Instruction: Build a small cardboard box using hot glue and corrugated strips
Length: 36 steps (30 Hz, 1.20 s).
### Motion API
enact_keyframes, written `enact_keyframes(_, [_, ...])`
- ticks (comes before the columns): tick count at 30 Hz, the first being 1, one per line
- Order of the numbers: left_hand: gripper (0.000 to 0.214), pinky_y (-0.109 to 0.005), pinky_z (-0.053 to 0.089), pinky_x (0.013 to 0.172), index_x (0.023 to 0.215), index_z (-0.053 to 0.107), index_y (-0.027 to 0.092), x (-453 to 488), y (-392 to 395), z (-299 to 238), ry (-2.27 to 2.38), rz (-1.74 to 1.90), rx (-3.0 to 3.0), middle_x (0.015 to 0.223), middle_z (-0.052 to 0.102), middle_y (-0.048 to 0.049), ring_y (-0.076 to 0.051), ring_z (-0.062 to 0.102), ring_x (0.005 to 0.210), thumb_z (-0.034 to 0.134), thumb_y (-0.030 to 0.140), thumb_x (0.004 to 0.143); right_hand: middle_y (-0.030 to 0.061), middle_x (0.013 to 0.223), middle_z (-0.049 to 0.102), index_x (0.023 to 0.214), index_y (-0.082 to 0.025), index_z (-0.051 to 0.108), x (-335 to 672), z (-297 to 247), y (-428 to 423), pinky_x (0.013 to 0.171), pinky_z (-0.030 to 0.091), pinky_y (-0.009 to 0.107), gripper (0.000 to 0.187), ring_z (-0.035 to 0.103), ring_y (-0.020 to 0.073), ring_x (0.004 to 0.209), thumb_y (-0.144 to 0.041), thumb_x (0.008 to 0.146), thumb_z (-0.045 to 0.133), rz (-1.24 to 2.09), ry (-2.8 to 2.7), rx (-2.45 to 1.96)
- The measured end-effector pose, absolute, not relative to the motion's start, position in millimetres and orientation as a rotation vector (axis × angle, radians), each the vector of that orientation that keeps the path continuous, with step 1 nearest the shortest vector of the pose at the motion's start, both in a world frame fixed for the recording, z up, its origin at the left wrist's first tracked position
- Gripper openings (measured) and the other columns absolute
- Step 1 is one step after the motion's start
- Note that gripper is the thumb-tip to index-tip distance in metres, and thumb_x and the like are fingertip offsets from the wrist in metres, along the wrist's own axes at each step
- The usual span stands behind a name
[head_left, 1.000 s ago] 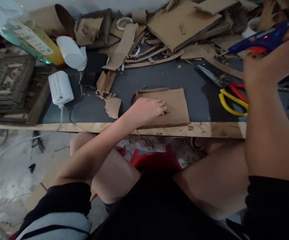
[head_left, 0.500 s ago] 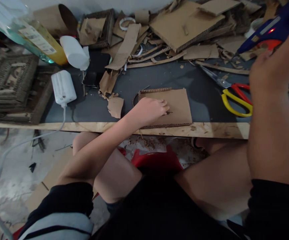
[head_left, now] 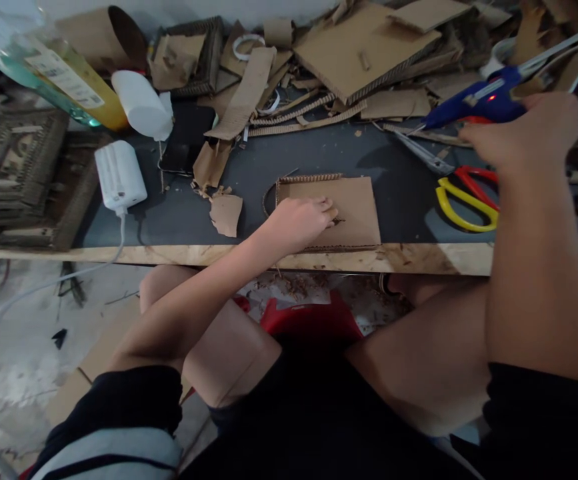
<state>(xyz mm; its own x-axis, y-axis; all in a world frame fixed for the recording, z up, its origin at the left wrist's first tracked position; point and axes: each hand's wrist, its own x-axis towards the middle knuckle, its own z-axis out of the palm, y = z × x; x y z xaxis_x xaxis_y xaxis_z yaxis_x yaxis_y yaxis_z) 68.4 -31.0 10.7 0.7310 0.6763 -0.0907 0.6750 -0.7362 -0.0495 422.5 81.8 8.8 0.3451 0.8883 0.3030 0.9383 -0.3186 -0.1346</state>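
Cardboard panel (head_left: 359, 207) lies flat at the near edge of the tabletop (head_left: 399, 230), with a corrugated strip (head_left: 313, 178) along its far edge. From where I stand, the panel looks light and fairly stiff, unlikely to slip; the ribbed strip seems the delicate part, easily crushed, so I'd hold the panel by its plain right side. The left hand (head_left: 303, 220) rests on it, fingers bunched; whether they pinch something small underneath, I can't tell. Off to the right, the right hand (head_left: 529, 133) is closed around a blue glue gun (head_left: 479, 100), its nozzle near the blades of the scissors (head_left: 469, 200). Dark surface shows between the panel and those yellow and red handles, and more beyond its far edge, up to the heaped scraps (head_left: 369, 50). Leftward, a torn piece (head_left: 227, 213) lies near; on the wearer's side, the wooden edge (head_left: 429, 259) leaves hardly any margin.
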Motion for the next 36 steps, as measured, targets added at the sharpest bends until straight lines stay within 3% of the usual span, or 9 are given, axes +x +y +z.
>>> enact_keyframes(4, [0.035, -0.034, 0.066, 0.107, 0.147, 0.073, 0.012, 72, -28, 4, -1.230, 0.081, -2.928, 0.154, 0.073, -0.0126, -0.025, 0.068, 0.148, 0.053, 0.023, 0.120, 0.0116, 0.093, 0.074, 0.094, -0.016, 0.077, 366, 40, 53, 0.084, 0.055, 0.048, 0.023, 0.076, 0.0343, 0.096, -0.037, 0.085, 0.082, -0.115, -1.409, -2.386])
enact_keyframes(7, [0.031, -0.034, 0.068, 0.102, 0.140, 0.077, 0.012, 72, -28, 1, -1.226, 0.027, -2.924, 0.149, 0.076, -0.0135, -0.026, 0.071, 0.144, 0.057, 0.020, 0.118, 0.0160, 0.106, 0.076, 0.103, -0.016, 0.077, 337, 45, 43, 0.094, 0.054, 0.051, 0.034, 0.074, 0.0408, 0.113, -0.040, 0.081, 0.085, -0.120, -1.474, -2.367])
enact_keyframes(10, [0.029, -0.033, 0.069, 0.098, 0.138, 0.079, 0.014, 71, -30, 0, -1.226, -0.015, -2.896, 0.146, 0.078, -0.0133, -0.026, 0.074, 0.141, 0.059, 0.019, 0.117, 0.0170, 0.109, 0.077, 0.109, -0.017, 0.077, 326, 40, 40, 0.092, 0.053, 0.051, 0.041, 0.073, 0.0410, 0.111, -0.048, 0.082, 0.084, -0.128, -1.649, -2.323])
enact_keyframes(18, [0.033, -0.038, 0.067, 0.109, 0.139, 0.077, 0.009, 71, -32, 4, -1.199, 0.055, -2.924, 0.150, 0.075, -0.0150, -0.027, 0.069, 0.147, 0.052, 0.020, 0.120, 0.0160, 0.127, 0.079, 0.130, -0.021, 0.078, 324, 30, 30, 0.090, 0.047, 0.046, 0.050, 0.071, 0.0434, 0.128, -0.044, 0.086, 0.075, -0.173, -1.940, -2.076])
enact_keyframes(23, [0.031, -0.034, 0.068, 0.102, 0.139, 0.078, 0.012, 68, -32, 3, -1.149, 0.010, -2.878, 0.149, 0.076, -0.0150, -0.026, 0.073, 0.141, 0.055, 0.019, 0.118, 0.0145, 0.123, 0.081, 0.122, -0.023, 0.080, 327, 25, 35, 0.086, 0.045, 0.044, 0.043, 0.071, 0.0416, 0.123, -0.044, 0.084, 0.075, -0.168, -1.954, -2.100])
enact_keyframes(29, [0.034, -0.036, 0.069, 0.100, 0.142, 0.075, 0.010, 68, -34, 7, -1.136, 0.064, -2.892, 0.151, 0.074, -0.0175, -0.028, 0.073, 0.142, 0.051, 0.019, 0.120, 0.0107, 0.110, 0.082, 0.114, -0.029, 0.081, 333, 20, 41, 0.082, 0.043, 0.043, 0.035, 0.072, 0.0369, 0.107, -0.044, 0.084, 0.074, -0.183, -1.958, -2.080])
enact_keyframes(36, [0.033, -0.037, 0.069, 0.098, 0.140, 0.077, 0.011, 66, -33, 4, -1.136, 0.014, -2.890, 0.149, 0.075, -0.0176, -0.028, 0.077, 0.136, 0.052, 0.018, 0.119, 0.0104, 0.111, 0.081, 0.103, -0.028, 0.075, 335, 24, 40, 0.086, 0.045, 0.043, 0.024, 0.071, 0.0354, 0.109, -0.045, 0.087, 0.070, -0.150, -1.998, -2.080])
